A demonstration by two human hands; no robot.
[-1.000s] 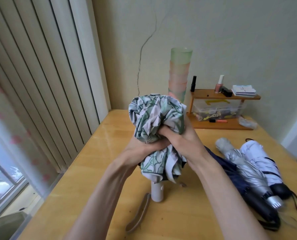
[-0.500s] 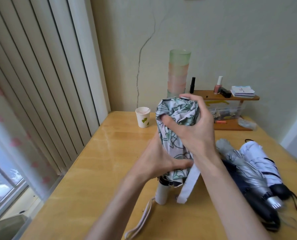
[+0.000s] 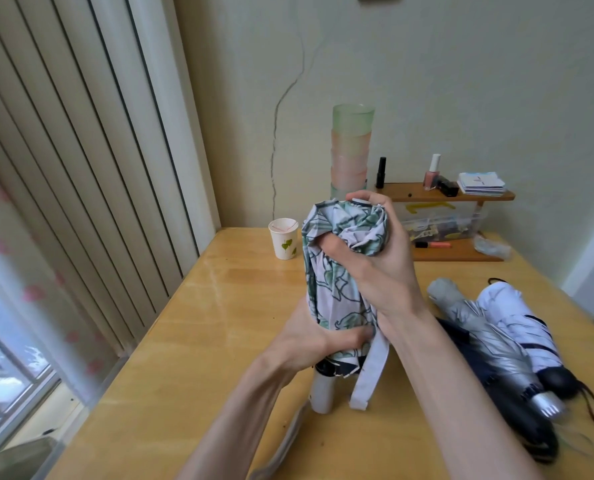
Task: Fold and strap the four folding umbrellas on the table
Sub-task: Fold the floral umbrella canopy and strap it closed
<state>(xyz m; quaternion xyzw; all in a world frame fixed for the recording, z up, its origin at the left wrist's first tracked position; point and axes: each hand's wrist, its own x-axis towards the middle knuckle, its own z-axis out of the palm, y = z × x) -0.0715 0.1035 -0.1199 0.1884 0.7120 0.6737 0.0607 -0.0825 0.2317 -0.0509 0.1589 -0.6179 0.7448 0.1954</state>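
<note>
One floral umbrella upright on glossy wooden table beside vertical blinds

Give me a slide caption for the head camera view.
Left hand and right hand grip the leaf-print umbrella upright, its strap hanging loose.

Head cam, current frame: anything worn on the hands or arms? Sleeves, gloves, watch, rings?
Nothing worn that shows. The left hand and right hand are bare, with no gloves and no rings on the fingers in view. The left forearm and right forearm are bare down to the bottom edge of the frame: no sleeve cuff, watch, bracelet or markings.
</note>
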